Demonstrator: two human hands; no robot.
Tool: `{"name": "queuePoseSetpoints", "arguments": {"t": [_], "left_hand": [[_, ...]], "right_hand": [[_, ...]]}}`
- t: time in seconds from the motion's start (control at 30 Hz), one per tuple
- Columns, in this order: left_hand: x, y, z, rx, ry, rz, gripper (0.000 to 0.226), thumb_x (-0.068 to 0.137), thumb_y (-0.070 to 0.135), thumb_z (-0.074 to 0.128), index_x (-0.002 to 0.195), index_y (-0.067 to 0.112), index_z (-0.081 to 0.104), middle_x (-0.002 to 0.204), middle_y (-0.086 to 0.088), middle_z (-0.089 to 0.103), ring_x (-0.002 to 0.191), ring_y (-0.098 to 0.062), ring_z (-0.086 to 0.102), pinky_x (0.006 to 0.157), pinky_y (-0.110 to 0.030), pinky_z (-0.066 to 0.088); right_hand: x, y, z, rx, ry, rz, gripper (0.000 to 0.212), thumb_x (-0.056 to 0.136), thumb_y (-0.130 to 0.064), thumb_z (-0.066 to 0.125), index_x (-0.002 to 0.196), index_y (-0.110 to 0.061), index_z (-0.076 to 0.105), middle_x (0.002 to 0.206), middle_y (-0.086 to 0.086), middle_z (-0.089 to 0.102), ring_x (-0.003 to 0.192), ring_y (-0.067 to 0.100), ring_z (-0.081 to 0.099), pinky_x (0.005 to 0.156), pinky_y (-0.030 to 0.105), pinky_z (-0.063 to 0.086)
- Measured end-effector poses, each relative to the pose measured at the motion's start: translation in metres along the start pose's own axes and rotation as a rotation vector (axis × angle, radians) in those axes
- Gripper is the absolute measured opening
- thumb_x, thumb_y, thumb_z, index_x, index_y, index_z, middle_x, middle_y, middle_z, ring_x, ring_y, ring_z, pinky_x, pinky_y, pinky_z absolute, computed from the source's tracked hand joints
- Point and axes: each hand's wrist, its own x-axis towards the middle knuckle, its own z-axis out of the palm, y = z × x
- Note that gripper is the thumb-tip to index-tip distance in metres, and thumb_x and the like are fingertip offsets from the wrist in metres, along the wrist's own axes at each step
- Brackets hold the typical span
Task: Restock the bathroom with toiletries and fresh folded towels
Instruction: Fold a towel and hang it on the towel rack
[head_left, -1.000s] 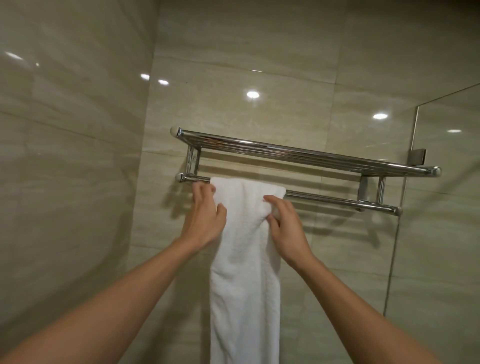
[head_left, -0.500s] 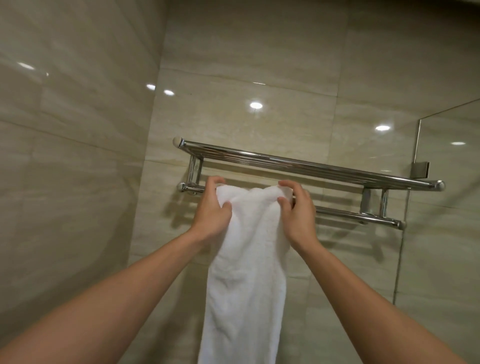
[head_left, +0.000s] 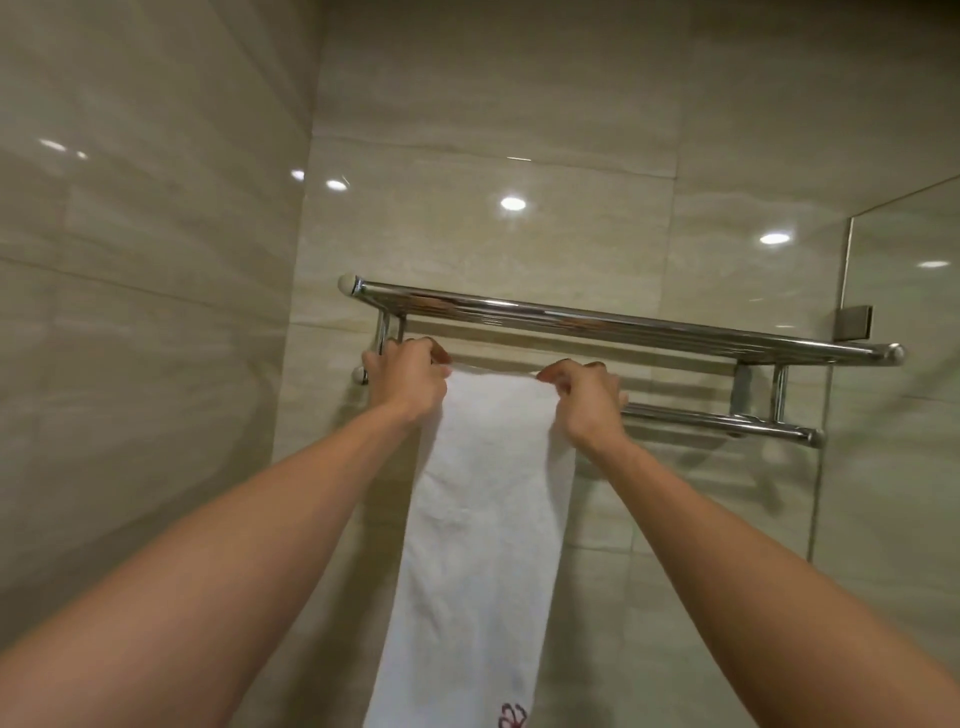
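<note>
White terry towel (head_left: 483, 519) hangs over the lower chrome bar (head_left: 717, 423). Our left hand (head_left: 410, 382) and right hand (head_left: 587, 400) have moved up and now pinch its top corners. It lies flatter than before, so we judge the hanging almost finished.

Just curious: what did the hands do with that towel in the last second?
The left hand and right hand slid up and apart to pinch the white towel by its top corners at the lower bar, spreading it flatter. It stays draped; rack unmoved.
</note>
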Motion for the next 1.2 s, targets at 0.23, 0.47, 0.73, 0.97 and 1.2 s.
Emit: {"name": "queuePoseSetpoints", "arguments": {"t": [0.23,0.47,0.73,0.97,1.2], "left_hand": [[-0.010,-0.007,-0.001,0.014,-0.004,0.102,0.021,0.098,0.039,0.056,0.100,0.018,0.059,0.112,-0.003,0.047,0.102,-0.025,0.054,0.078,-0.034,0.038],[-0.046,-0.039,0.012,-0.054,-0.037,0.247,0.030,0.095,0.043,0.057,0.120,0.029,0.049,0.120,-0.003,0.049,0.093,-0.020,0.059,0.080,-0.036,0.051],[-0.065,-0.051,0.012,-0.164,-0.348,0.188,0.085,0.091,0.024,0.063,0.151,0.041,0.006,0.142,-0.010,0.053,0.113,-0.035,0.060,0.094,-0.047,0.051],[-0.067,-0.051,0.016,-0.240,-0.320,0.218,0.093,0.090,0.002,0.057,0.155,0.038,0.001,0.153,-0.004,0.041,0.128,-0.027,0.051,0.103,-0.044,0.047],[-0.045,-0.038,0.009,-0.321,-0.111,0.292,0.060,0.094,0.006,0.059,0.144,0.027,0.032,0.135,-0.010,0.056,0.126,-0.029,0.052,0.105,-0.043,0.044]], "right_hand": [[-0.014,0.007,0.004,-0.488,0.071,-0.084,0.027,0.094,-0.018,0.046,0.117,-0.024,0.061,0.117,0.012,0.046,0.107,0.031,0.036,0.086,0.043,0.027],[-0.051,0.026,0.012,-0.384,0.217,-0.106,0.050,0.092,-0.017,0.045,0.142,-0.018,0.041,0.114,0.013,0.043,0.102,0.029,0.038,0.089,0.041,0.035],[-0.065,0.034,0.003,-0.033,-0.223,-0.098,0.099,0.089,-0.023,0.057,0.150,-0.040,-0.019,0.120,0.004,0.060,0.088,0.026,0.063,0.071,0.045,0.058],[-0.065,0.036,0.000,0.102,-0.207,-0.135,0.089,0.094,-0.010,0.052,0.155,-0.039,-0.006,0.127,0.001,0.059,0.098,0.020,0.062,0.086,0.037,0.054],[-0.051,0.035,-0.002,0.151,0.008,-0.242,0.062,0.100,-0.018,0.053,0.153,-0.031,0.024,0.138,-0.001,0.051,0.122,0.013,0.049,0.105,0.034,0.041]]}}
